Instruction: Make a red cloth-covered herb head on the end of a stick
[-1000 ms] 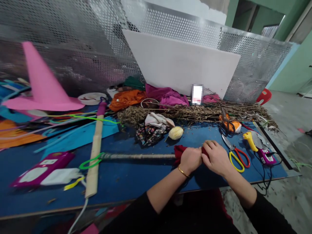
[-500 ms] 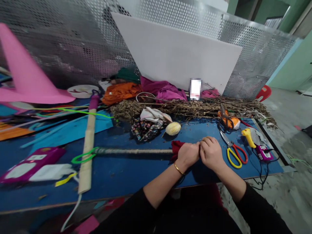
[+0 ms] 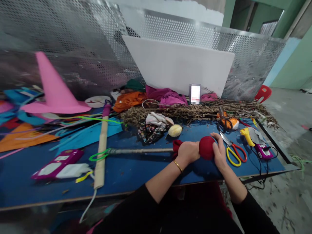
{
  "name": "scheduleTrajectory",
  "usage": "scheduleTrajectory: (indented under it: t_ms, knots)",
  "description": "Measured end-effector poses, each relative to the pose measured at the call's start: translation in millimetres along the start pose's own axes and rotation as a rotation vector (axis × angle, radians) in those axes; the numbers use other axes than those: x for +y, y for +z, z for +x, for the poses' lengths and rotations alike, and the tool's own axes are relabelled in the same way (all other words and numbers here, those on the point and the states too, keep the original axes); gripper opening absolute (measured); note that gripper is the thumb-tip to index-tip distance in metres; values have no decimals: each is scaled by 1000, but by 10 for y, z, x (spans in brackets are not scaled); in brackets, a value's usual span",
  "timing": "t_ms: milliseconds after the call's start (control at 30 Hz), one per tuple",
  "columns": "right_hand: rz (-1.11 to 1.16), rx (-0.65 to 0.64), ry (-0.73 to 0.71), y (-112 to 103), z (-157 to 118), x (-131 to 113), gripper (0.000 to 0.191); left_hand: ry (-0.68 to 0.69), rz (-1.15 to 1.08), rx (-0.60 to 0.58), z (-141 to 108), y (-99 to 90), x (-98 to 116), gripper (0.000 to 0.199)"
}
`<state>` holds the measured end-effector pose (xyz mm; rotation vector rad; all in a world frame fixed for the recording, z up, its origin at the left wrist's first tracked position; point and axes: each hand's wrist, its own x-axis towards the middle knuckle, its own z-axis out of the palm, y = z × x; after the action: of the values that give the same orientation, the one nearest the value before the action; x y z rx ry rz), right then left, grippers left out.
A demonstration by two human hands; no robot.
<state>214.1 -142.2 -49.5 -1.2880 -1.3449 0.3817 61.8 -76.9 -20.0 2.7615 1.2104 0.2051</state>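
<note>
My left hand [image 3: 188,152] is closed around the end of a long wrapped stick [image 3: 141,151], where red cloth [image 3: 177,147] is gathered and pokes out behind the fist. Out of the thumb side of that fist bulges a round red cloth-covered ball [image 3: 206,148], its surface pulled smooth. My right hand [image 3: 220,152] cups the ball from the right, fingers curled along its top and side. At the stick's far left end a green loop [image 3: 98,155] lies over a pale bamboo tube [image 3: 100,162]. What is inside the red cloth is hidden.
Red-and-yellow-handled scissors [image 3: 236,154], a yellow-handled tool [image 3: 247,136] and a purple power strip [image 3: 264,151] lie right. Behind are a pale yellow ball [image 3: 175,130], floral cloth [image 3: 148,131] and dry twigs [image 3: 185,110]. A pink cone hat [image 3: 55,94] stands left.
My right hand has shifted right and opened out from beside the left fist, uncovering the red ball. My left hand keeps its grip. The view has turned slightly left and up.
</note>
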Motion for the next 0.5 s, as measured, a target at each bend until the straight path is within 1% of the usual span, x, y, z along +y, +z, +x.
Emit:
scheduleTrajectory:
  t_ms: [67, 100, 167, 233, 300, 367, 400, 433, 500]
  knots:
    - [171, 90, 66, -31, -17, 59, 46, -32, -2, 2, -1, -240, 6, 30]
    - [226, 105, 76, -30, -22, 76, 50, -40, -6, 10, 9, -379, 3, 29]
    - [286, 84, 61, 5, -16, 76, 58, -52, -28, 35, 65, -676, -14, 27]
    - [324, 33, 16, 73, 21, 34, 65, -29, -98, 60, 168, -976, -32, 24]
    - [364, -17, -34, 151, 99, -44, 70, 54, -271, 102, 296, -1257, -27, 21]
    - [400, -53, -74, 220, 219, -150, 73, 115, -525, 130, 417, -1500, 18, 23]
    - [415, -63, -93, 249, 290, -213, 75, 99, -657, 127, 466, -1602, 55, 24]
    - [431, -65, -113, 275, 363, -281, 75, 54, -777, 104, 505, -1687, 100, 24]
    - [466, -35, -142, 327, 502, -433, 73, -88, -950, 15, 556, -1805, 196, 27]
